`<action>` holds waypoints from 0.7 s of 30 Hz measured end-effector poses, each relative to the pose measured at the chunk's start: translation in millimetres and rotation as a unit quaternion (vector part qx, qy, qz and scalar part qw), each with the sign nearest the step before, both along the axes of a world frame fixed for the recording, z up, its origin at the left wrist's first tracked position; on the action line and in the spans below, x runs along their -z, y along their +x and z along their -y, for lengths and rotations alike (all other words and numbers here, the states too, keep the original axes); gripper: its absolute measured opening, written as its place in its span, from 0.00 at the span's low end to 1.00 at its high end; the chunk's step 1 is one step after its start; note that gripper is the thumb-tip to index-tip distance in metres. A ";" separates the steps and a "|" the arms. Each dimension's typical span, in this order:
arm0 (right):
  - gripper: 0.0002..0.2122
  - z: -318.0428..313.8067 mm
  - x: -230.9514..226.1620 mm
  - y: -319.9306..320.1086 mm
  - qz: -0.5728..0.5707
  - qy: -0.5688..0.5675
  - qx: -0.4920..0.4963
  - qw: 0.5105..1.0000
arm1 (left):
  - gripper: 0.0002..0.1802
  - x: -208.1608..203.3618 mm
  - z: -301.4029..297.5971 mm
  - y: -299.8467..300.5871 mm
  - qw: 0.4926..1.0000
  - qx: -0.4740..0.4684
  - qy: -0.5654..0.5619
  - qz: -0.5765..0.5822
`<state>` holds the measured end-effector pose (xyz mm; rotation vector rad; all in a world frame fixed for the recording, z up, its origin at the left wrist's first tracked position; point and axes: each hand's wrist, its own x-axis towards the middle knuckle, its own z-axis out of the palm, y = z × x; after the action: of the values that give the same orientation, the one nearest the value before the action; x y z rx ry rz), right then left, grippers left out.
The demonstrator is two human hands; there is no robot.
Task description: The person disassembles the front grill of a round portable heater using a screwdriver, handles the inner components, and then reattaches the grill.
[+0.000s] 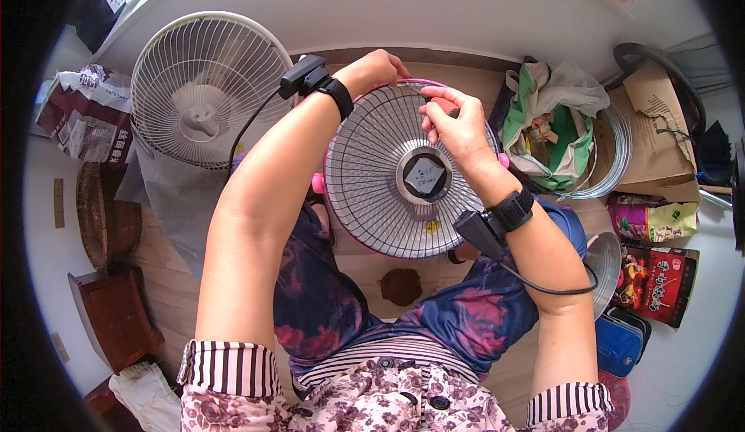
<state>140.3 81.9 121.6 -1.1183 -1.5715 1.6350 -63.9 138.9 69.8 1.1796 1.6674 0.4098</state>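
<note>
A round dish heater (372,191) with a dark wire grille, a silvery reflector and a pink rim stands between my knees, its face turned up toward me. My left hand (376,72) is at its far rim, fingers curled over the edge and partly hidden behind it. Over the upper right of the grille, my right hand (459,125) pinches a red-handled screwdriver (445,106); its shaft is mostly hidden by the fingers. Pink knobs (318,183) stick out at the heater's sides.
A white fan (203,83) stands at the far left, beside a plastic sheet (174,207). A green-and-white bag (535,133), coiled tubing (618,152) and cardboard (656,121) lie to the right. Wooden stools (116,308) line the left. Behind the heater runs a white wall (434,13).
</note>
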 end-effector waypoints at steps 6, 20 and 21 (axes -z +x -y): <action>0.12 -1.1 1.9 -1.4 0.008 -0.003 0.007 1.000 | 0.14 3.7 5.7 1.1 0.972 0.077 0.194 -0.109; 0.12 -2.3 -1.3 -4.0 -0.031 -0.012 0.039 0.999 | 0.12 -5.0 6.6 0.5 0.952 0.122 0.240 -0.146; 0.12 -1.9 -1.6 -4.7 -0.031 -0.012 0.038 0.999 | 0.12 -4.3 6.1 -0.8 0.952 0.121 0.239 -0.147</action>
<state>135.6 83.9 123.1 -1.1153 -1.4563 1.6264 -64.7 132.8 74.1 1.8607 1.6923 0.5196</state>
